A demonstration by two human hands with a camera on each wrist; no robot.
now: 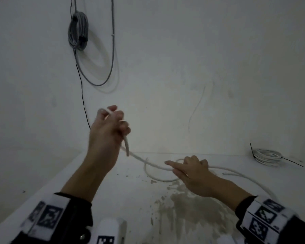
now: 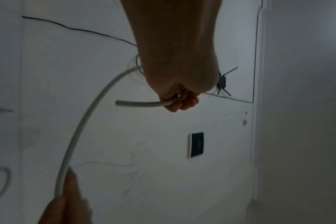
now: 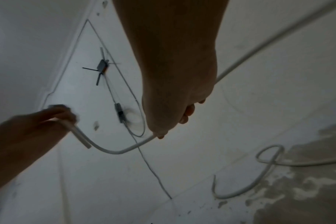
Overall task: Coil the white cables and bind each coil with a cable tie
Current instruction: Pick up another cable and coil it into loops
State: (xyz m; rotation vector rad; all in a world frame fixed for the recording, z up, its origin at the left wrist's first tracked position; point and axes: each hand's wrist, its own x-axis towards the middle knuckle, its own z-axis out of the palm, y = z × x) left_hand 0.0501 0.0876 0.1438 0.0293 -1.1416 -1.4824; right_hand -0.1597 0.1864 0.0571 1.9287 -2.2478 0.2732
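A long white cable [image 1: 148, 162] runs from my raised left hand [image 1: 119, 118] down to my right hand [image 1: 187, 168] and on in loose loops over the white surface [image 1: 113, 182]. The left hand grips the cable near its end. In the left wrist view a short stub [image 2: 140, 104] sticks out of the left hand's curled fingers [image 2: 179, 103]. The right hand holds the cable low over the surface, index finger stretched out and the others curled round it. In the right wrist view the cable [image 3: 117, 151] sags between both hands.
A white coil [image 1: 267, 155] bound with a black tie lies at the back right. A grey cable coil [image 1: 77, 30] hangs on the wall, with a thin black wire [image 1: 82, 92] below it. A stained patch [image 1: 183, 208] marks the surface near me.
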